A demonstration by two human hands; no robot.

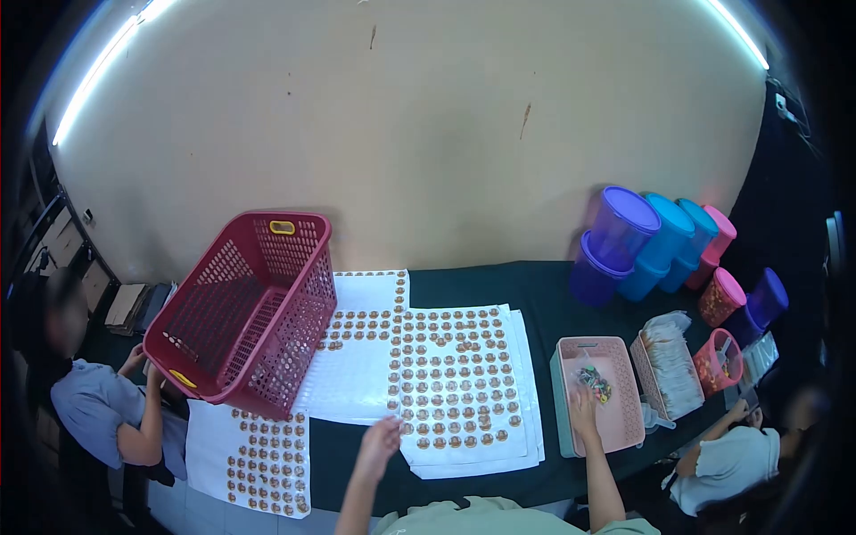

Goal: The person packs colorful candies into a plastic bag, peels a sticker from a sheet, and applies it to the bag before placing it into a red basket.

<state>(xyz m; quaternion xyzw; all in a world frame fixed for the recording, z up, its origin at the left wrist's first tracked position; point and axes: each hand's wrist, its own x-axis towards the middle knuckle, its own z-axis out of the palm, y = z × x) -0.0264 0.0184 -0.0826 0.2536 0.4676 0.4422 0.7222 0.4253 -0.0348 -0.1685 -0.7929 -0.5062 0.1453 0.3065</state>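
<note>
My left hand (382, 439) is over the dark table at the lower left corner of a white sheet (450, 456). Its fingers are curled together; whatever they hold is too small to make out. Rows of small round brown pieces (453, 386) cover that sheet. My right hand (584, 412) reaches into a pink plastic basket (626, 435), its fingers stretched out at a small pile of multicoloured bits (595, 382).
A large maroon laundry basket (299, 352) stands on more dotted sheets at left. Beside the pink basket is a basket of clear packets (673, 366). Lidded purple and blue tubs (624, 223) stand at back right. One person (107, 410) sits left, another (727, 464) right.
</note>
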